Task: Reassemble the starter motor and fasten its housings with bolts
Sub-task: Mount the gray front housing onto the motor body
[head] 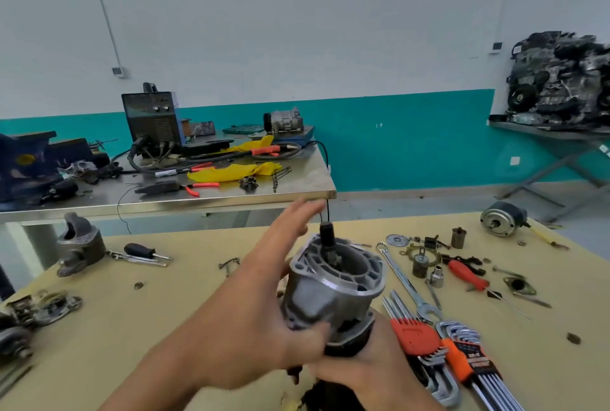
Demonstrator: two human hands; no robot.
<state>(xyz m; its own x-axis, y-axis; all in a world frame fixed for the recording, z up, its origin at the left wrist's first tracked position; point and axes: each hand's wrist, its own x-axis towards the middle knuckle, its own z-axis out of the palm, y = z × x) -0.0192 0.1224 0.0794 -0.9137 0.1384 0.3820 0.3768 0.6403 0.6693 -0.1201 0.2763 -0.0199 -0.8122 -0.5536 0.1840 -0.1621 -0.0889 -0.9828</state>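
The starter motor [333, 292] stands upright above the yellow table [185, 308], a grey cast housing with an open ribbed top and a black shaft [327, 234] poking out. A dark body section continues below it. My left hand [264, 308] rests against the housing's left side, thumb pressed on its lower front, fingers stretched out and apart past the rim. My right hand [369, 367] wraps the dark lower body from beneath. Another grey nose housing [79, 245] stands at the table's far left.
To the right lie hex key sets [429, 344], a combination wrench [404, 282], a red-handled screwdriver [468, 275], sockets, washers and a small round motor [501, 219]. Dismantled parts [36, 308] sit at the left edge. A steel bench [231, 196] with a welder stands behind.
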